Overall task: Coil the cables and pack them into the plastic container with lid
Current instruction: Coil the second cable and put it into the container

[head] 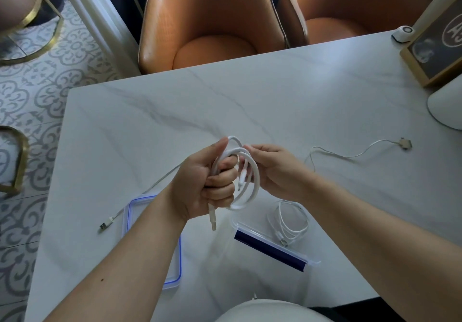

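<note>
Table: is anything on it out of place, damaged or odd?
Nothing looks damaged or spilled. A USB cable lies uncoiled, its plug close to the table's left edge; a thin cable lies loose on the right. The lid is off the container.

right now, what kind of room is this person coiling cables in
Most likely a dining area in a home: a white marble-look table with two orange upholstered chairs drawn up to its far side, and a patterned tiled floor beside it.
</note>
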